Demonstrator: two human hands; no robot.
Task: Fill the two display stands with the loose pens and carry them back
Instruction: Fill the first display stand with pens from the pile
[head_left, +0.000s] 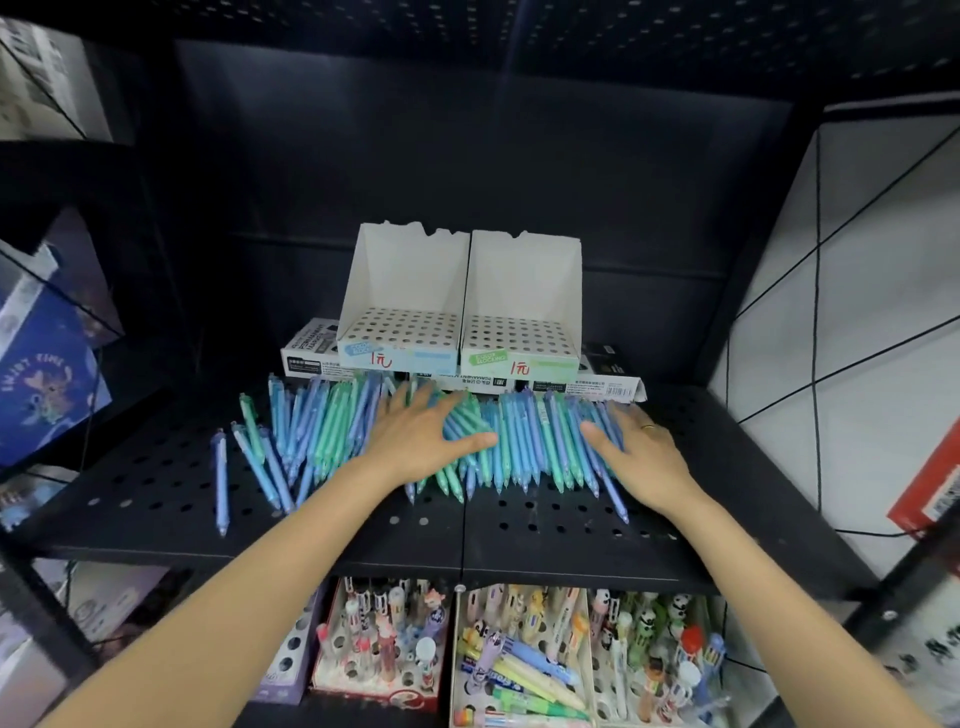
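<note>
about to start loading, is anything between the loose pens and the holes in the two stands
Nothing visible blocks the way. The left display stand and right display stand sit just behind the loose pens, tops open and holes empty. The left hand and right hand already rest flat on the pile.

Pens (511, 441) partly hidden beneath left hand (423, 436), fingertips blurred.

A single head-worn wide-angle view looks forward and down, close onto a black shelf (156, 499).
</note>
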